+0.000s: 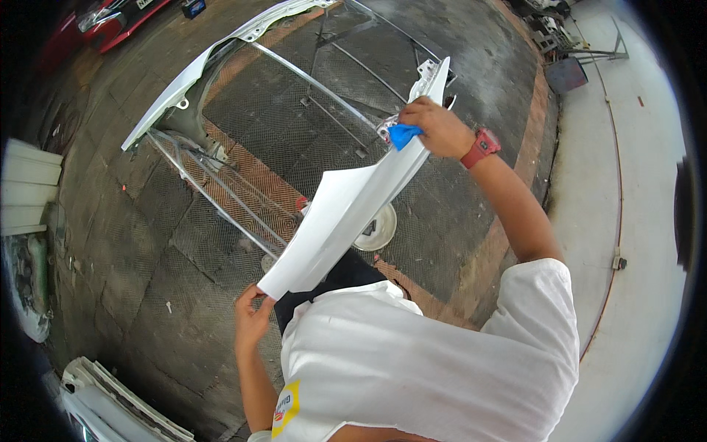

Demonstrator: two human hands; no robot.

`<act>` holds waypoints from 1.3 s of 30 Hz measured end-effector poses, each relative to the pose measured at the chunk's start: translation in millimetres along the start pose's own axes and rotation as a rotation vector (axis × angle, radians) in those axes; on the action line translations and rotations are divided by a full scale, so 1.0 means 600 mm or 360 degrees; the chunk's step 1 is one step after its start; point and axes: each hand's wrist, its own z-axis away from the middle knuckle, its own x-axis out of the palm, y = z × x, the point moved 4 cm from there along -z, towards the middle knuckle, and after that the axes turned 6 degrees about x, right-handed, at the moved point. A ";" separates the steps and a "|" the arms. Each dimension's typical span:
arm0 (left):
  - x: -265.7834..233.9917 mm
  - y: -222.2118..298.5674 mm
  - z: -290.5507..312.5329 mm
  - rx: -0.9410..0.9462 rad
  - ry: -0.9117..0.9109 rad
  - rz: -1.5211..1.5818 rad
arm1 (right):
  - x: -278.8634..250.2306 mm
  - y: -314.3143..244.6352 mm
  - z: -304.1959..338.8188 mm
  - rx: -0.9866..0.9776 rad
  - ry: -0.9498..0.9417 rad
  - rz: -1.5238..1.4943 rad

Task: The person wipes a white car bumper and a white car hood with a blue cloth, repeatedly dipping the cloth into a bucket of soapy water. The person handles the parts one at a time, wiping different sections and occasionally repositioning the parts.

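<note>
A white car fender [335,210] lies slanted in front of me, its near end close to my body and its far end up to the right. My left hand [252,315] grips its near left corner, thumb and fingers around the edge. Toward the far end, my right hand [436,129] is closed on a blue cloth [403,135], which touches the panel's surface. The fingers of that hand are bent over the panel's edge. Beneath it is a metal frame stand [317,70], partly hidden by the fender.
Another white curved panel [177,87] rests along the stand's far left side. A round pale basin [384,232] stands on the floor below the fender. To the right runs a white wall [596,199] with a cable. A red car [110,29] is at the far left.
</note>
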 end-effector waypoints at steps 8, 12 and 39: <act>0.033 0.006 0.034 -0.0108 0.0377 0.0110 | -0.019 0.332 -0.072 0.0240 0.0160 0.0543; 0.041 -0.003 0.044 -0.0074 0.0461 0.0048 | -0.027 0.425 -0.114 0.0770 0.0174 0.0656; 0.040 0.013 0.048 -0.0231 0.0569 -0.0092 | 0.035 -0.058 -0.065 -0.0095 -0.0215 0.0274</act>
